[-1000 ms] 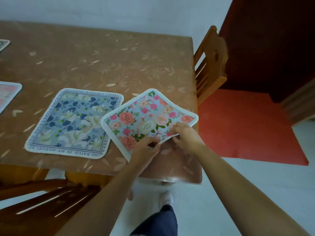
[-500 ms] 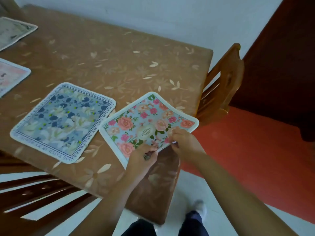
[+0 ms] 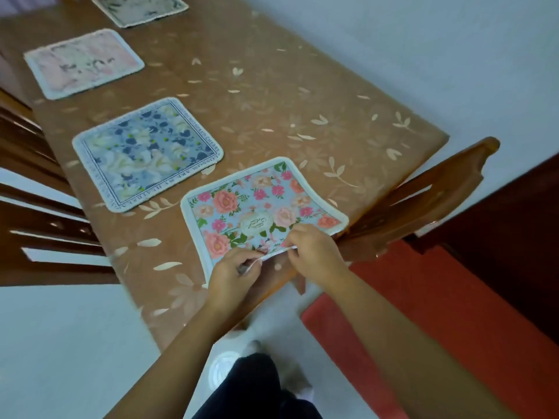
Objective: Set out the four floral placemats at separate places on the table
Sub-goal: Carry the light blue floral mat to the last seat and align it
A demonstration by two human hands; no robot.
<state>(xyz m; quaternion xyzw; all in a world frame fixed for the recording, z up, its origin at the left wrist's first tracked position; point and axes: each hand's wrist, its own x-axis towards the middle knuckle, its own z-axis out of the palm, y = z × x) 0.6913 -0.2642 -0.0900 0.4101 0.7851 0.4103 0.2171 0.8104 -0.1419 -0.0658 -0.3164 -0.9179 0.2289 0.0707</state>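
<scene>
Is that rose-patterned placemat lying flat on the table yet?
Not fully. The rose placemat is spread on the table, but the left hand and right hand pinch its near edge, holding it raised.

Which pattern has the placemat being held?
The rectangular placemat shows pink roses on pale blue; head view.

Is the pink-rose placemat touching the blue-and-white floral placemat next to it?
Apart. The head view shows a strip of brown tablecloth between the pink-rose placemat and the blue-and-white floral placemat.
</scene>
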